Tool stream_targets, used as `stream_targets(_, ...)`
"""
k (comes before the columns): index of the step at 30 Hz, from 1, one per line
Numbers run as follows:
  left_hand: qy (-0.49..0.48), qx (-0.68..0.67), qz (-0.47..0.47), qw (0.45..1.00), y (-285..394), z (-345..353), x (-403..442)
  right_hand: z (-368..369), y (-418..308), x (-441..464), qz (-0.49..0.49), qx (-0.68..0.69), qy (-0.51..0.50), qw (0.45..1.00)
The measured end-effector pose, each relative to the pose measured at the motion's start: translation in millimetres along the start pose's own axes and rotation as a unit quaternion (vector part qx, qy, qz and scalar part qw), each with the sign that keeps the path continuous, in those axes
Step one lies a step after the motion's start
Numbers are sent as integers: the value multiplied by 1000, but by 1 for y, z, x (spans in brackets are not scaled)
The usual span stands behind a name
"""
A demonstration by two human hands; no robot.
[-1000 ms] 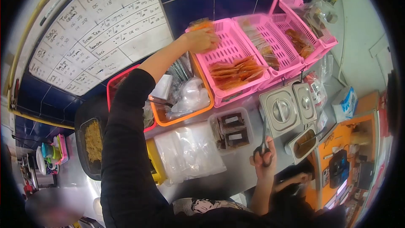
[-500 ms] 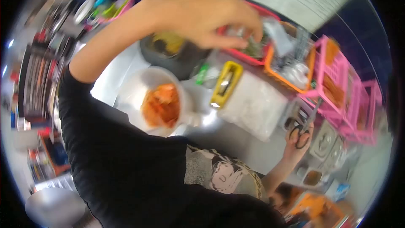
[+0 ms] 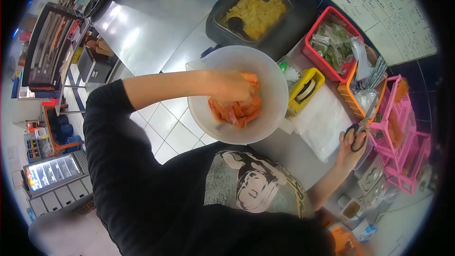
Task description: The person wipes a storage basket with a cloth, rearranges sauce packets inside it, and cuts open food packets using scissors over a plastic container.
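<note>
In the head view my left hand reaches down into a white plastic bowl. It touches small clear packets with orange-red contents. My fingers point downward, and their tips are hidden and slightly blurred, so a grip does not show. Off to the right, my right hand holds scissors by their dark handles, blades pointing up and away. Between the hands, a yellow tape dispenser stands beside a stack of clear plastic bags.
A black cooker with yellow food stands behind the bowl. A red basket of green-filled packets, an orange basket and pink racks line the right wall. Lidded metal containers sit at the right. A metal counter extends left.
My left hand has moved from over the red basket down into the bowl. The view has shifted, with the bowl now nearer the middle. My right hand still holds the scissors.
</note>
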State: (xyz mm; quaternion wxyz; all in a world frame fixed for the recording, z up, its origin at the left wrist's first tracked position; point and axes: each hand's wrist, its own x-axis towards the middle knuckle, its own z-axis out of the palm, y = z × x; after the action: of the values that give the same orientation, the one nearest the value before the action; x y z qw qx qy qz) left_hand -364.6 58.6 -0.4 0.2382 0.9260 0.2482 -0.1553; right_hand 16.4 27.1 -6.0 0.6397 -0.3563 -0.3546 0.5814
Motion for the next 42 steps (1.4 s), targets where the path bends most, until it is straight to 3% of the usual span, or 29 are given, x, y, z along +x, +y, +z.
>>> stream_targets(2,-19,12,29,999,-3,5,11,-1,1,-4,-2,12,-2,1000)
stream_targets(4,-110,48,-5,993,-4,8,22,-3,1,-8,-4,25,-3,1000)
stream_targets(5,-111,50,-1,993,-3,5,23,0,1,-11,-7,21,9,1000)
stream_targets(8,-106,44,12,993,-2,-1,22,4,2,-19,-15,13,56,998)
stream_targets(10,-9,8,86,996,-3,4,18,-1,3,-23,-21,11,91,996)
stream_targets(14,-58,43,105,992,1,-1,20,-17,3,-28,-18,64,80,995)
stream_targets(19,-14,75,145,987,-2,9,24,-21,5,-29,-21,62,92,994)
stream_targets(22,-21,-14,94,995,1,13,31,-24,9,-26,-19,46,98,994)
stream_targets(25,-12,56,140,989,5,14,34,-14,8,-22,0,51,62,997)
stream_targets(35,63,24,59,996,12,15,17,-4,6,-14,14,48,104,993)
stream_targets(37,14,-6,-97,995,19,5,14,-4,7,-13,16,50,110,993)
stream_targets(41,47,-5,-72,996,16,22,19,0,8,-12,26,67,95,993)
stream_targets(42,87,36,-14,995,14,27,23,0,9,-12,29,67,82,994)
